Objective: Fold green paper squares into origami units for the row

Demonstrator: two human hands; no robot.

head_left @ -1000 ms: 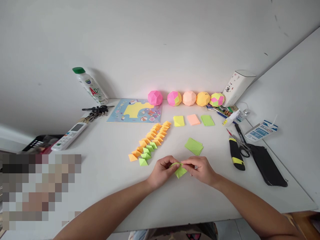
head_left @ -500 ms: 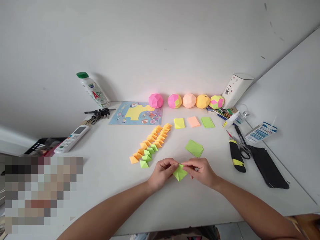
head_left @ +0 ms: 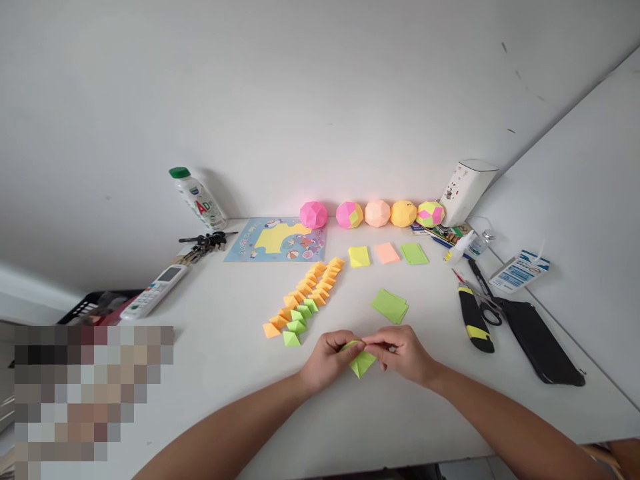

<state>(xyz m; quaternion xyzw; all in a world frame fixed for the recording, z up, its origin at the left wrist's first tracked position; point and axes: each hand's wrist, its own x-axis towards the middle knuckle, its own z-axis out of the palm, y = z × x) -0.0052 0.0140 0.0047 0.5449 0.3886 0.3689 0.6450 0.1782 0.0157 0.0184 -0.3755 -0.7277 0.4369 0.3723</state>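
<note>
Near the front middle of the table, a green sheet of paper (head_left: 362,364) with creases is held between both hands, one corner pointing toward me. My left hand (head_left: 330,360) pinches its left side, thumb on top. My right hand (head_left: 400,353) grips the upper right edge between thumb and fingertips; the fingers partly hide that edge. Just beyond lies a small stack of green paper (head_left: 390,305). To the left, folded orange paper pieces (head_left: 305,287) and several folded green pieces (head_left: 296,325) stand in two slanting rows.
Paper balls (head_left: 377,213) line the wall, beside a blue picture sheet (head_left: 240,250). Yellow, pink and green note pads (head_left: 359,257) lie before them. At right are a utility knife (head_left: 475,320), scissors (head_left: 490,312), a glue bottle (head_left: 457,249) and a black pouch (head_left: 543,343). A remote control (head_left: 155,290) lies left.
The camera view has tilted, so everything sits slightly lower in the picture. Both hands still hold the green paper, and the right fingertips have come closer to the left thumb.
</note>
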